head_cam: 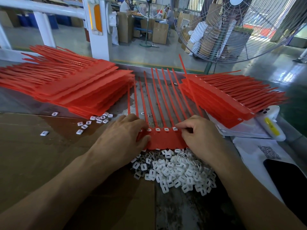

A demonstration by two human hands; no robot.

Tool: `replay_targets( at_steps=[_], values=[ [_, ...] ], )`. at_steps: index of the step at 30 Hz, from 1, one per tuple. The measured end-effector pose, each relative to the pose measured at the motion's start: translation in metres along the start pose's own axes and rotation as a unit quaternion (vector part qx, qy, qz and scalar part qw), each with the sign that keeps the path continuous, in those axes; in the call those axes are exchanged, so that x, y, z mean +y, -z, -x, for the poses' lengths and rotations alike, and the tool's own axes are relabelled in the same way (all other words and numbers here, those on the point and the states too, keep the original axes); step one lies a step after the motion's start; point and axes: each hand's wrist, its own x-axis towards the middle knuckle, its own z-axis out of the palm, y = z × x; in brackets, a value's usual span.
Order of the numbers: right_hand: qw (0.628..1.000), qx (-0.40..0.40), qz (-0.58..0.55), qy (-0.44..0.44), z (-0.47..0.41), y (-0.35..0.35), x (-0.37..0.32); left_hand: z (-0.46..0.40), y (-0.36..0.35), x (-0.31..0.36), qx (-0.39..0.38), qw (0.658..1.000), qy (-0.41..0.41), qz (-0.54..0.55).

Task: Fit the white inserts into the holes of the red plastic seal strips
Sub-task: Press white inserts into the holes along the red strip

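Left stack of red seal strips [74, 87]: fanned on the worktop [25, 146], loose white inserts [98, 119] scattered at its near edge. Left hand [123, 138]: fingers bent, thumb pressing the sheet of red strips [164, 140]. Sheet: centre, four white inserts visible in its holes, tails pointing away. Heap of white inserts [176, 171]: just below the sheet. Right hand [197, 135]: fingers curled, gripping the sheet's right edge. Right stack of red strips [232, 98]: on papers.
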Motion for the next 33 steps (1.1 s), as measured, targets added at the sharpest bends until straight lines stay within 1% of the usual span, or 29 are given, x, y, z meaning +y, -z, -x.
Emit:
replay_targets(
  at_steps=[11, 16, 21, 28, 31, 33],
  values=[
    [0.994, -0.036, 0.093, 0.040, 0.002, 0.001, -0.010, -0.001, 0.000, 0.002, -0.001, 1.000, 0.004, 0.002],
    [0.986, -0.037, 0.150, 0.056, 0.000, 0.000, -0.013, -0.001, 0.000, 0.000, 0.003, 1.000, 0.001, 0.004],
    [0.981, -0.035, 0.182, 0.058, -0.004, -0.001, -0.018, 0.000, 0.000, 0.000, 0.005, 1.000, 0.000, 0.005],
    [0.988, -0.042, 0.136, 0.065, -0.001, 0.001, -0.007, 0.000, -0.001, -0.001, 0.009, 1.000, -0.006, 0.005],
    [0.995, -0.059, 0.059, 0.055, -0.004, 0.007, 0.002, -0.001, -0.001, -0.001, 0.010, 1.000, -0.005, 0.006],
    [0.995, -0.083, -0.004, 0.047, -0.003, 0.014, 0.007, -0.001, -0.001, -0.002, 0.010, 1.000, -0.004, 0.006]
  ],
)
